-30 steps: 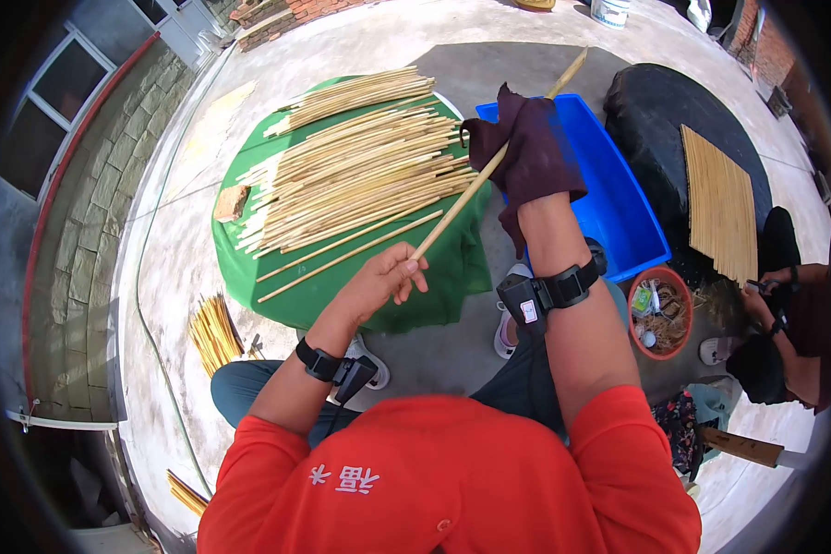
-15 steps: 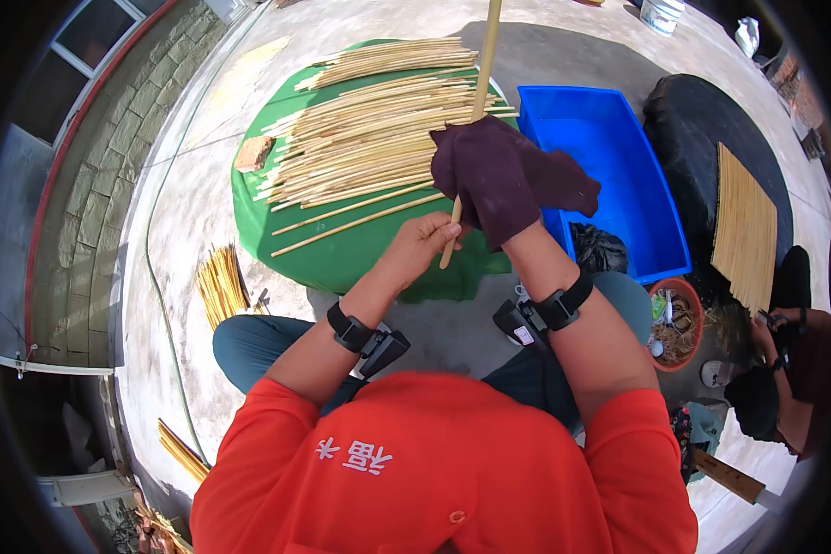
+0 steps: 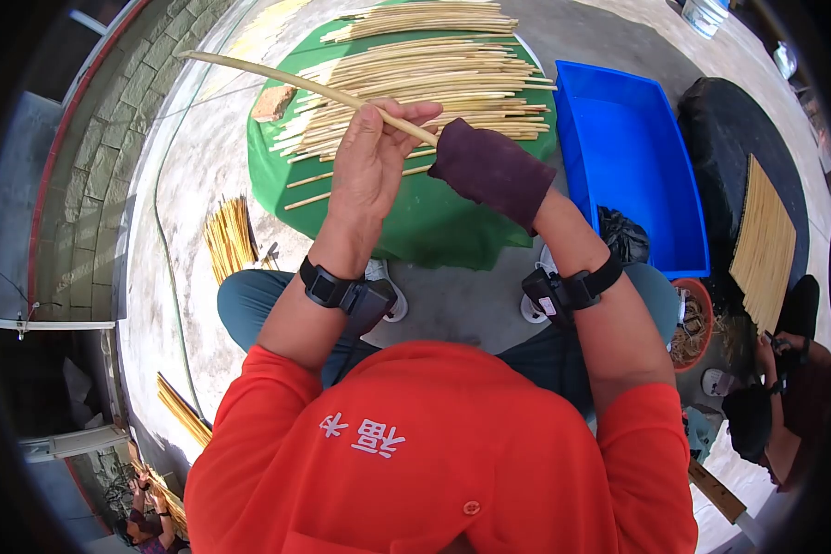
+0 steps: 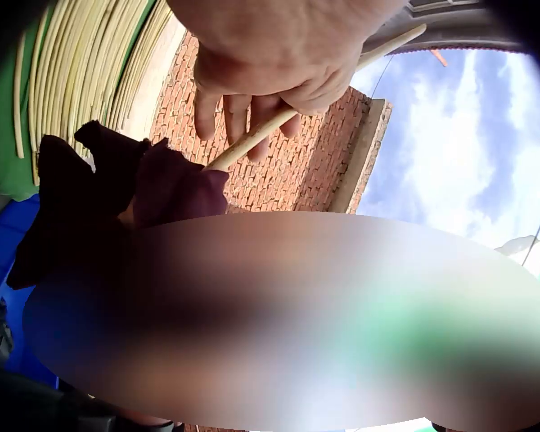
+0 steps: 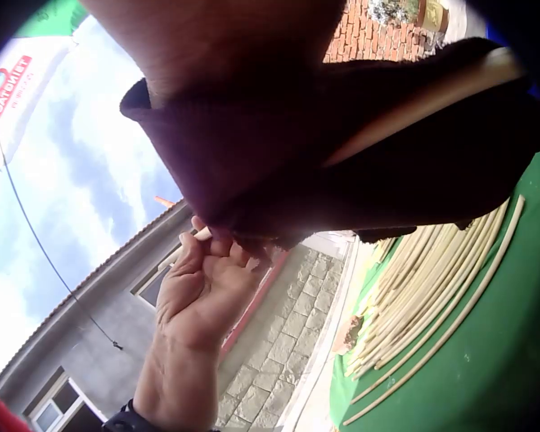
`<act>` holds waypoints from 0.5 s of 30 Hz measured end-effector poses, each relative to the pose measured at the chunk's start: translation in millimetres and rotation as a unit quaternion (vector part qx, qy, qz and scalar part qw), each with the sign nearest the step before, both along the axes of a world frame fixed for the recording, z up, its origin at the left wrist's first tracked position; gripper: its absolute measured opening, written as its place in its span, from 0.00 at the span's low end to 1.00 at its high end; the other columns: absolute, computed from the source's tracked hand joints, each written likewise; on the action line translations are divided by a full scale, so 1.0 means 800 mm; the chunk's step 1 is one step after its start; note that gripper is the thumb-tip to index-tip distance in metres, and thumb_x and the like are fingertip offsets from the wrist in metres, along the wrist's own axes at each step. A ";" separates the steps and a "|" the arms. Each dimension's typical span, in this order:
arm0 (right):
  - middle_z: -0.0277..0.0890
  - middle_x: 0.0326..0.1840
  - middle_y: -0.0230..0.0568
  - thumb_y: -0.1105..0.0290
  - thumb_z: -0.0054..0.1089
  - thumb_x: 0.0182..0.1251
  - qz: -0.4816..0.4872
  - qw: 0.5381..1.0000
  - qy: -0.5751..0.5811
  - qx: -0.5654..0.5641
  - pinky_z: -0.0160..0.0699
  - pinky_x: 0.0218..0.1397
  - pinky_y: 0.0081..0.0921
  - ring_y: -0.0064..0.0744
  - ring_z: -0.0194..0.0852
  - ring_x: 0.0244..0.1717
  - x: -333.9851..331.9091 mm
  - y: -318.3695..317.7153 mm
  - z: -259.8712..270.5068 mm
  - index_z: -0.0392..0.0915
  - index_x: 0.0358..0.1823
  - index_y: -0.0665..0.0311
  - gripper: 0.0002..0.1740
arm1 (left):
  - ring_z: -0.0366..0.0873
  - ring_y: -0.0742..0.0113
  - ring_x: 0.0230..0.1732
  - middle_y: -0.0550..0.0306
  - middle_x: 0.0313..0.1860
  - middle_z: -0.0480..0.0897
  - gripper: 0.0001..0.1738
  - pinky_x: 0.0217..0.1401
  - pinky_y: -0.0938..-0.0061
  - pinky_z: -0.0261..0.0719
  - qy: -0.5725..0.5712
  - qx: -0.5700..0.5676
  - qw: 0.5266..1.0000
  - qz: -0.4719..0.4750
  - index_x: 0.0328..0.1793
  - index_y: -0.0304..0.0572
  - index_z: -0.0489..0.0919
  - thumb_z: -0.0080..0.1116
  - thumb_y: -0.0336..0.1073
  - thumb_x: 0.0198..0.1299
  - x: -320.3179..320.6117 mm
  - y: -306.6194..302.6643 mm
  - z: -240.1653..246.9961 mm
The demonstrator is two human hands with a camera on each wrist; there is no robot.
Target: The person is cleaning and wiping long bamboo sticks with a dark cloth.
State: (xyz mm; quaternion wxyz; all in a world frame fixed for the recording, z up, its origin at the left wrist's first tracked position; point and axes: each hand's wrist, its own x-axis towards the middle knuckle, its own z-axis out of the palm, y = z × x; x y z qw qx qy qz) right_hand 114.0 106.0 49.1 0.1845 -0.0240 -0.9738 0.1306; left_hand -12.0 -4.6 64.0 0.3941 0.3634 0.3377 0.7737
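Observation:
A long pale peeled stick (image 3: 314, 88) slants from upper left down to a dark purple cloth (image 3: 489, 171). My left hand (image 3: 365, 171), palm turned up, holds it loosely between thumb and fingers, a short way from the cloth. The cloth covers my right hand (image 3: 552, 212) down to the wrist and wraps the stick's near end; the fingers inside are hidden. In the left wrist view, the stick (image 4: 252, 139) comes out of the cloth and passes under my left palm. Below both hands, rows of similar sticks (image 3: 434, 78) lie on a green cloth (image 3: 443, 226).
A blue tub (image 3: 619, 138) stands at right, with a black plastic bag (image 3: 623, 235) by its near end. Beyond it are an orange basin (image 3: 697, 323) and a slatted mat (image 3: 766, 240). A brick (image 3: 272, 103) lies on the green cloth; a bundle of sticks (image 3: 229, 235) stands at left.
The cloth-covered right hand came down the stick toward its near end. The stick has swung from pointing away to pointing left, and my left hand now holds it farther along, palm up.

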 end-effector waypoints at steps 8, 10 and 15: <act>0.71 0.34 0.48 0.69 0.54 0.53 -0.149 0.952 0.123 0.238 0.73 0.37 0.33 0.42 0.73 0.35 0.047 0.094 0.019 0.76 0.31 0.65 0.08 | 0.64 0.41 0.61 0.33 0.54 0.65 0.23 0.64 0.46 0.65 -0.137 0.106 0.927 0.334 0.44 0.35 0.62 0.34 0.52 0.66 -0.188 -0.074 0.037; 0.72 0.34 0.48 0.66 0.56 0.52 -0.229 0.928 0.274 0.103 0.71 0.37 0.31 0.40 0.72 0.35 0.074 0.116 0.022 0.78 0.33 0.64 0.10 | 0.61 0.48 0.62 0.41 0.54 0.65 0.25 0.67 0.51 0.61 -0.149 -0.006 0.924 0.353 0.51 0.38 0.64 0.34 0.54 0.65 -0.180 -0.081 0.003; 0.70 0.27 0.38 0.65 0.59 0.52 -0.277 0.840 0.345 -0.314 0.66 0.34 0.24 0.30 0.68 0.31 0.095 0.137 0.014 0.76 0.28 0.61 0.08 | 0.74 0.65 0.35 0.50 0.36 0.74 0.14 0.43 0.71 0.76 -0.239 -0.181 0.907 0.297 0.49 0.41 0.68 0.47 0.43 0.65 -0.158 -0.072 -0.181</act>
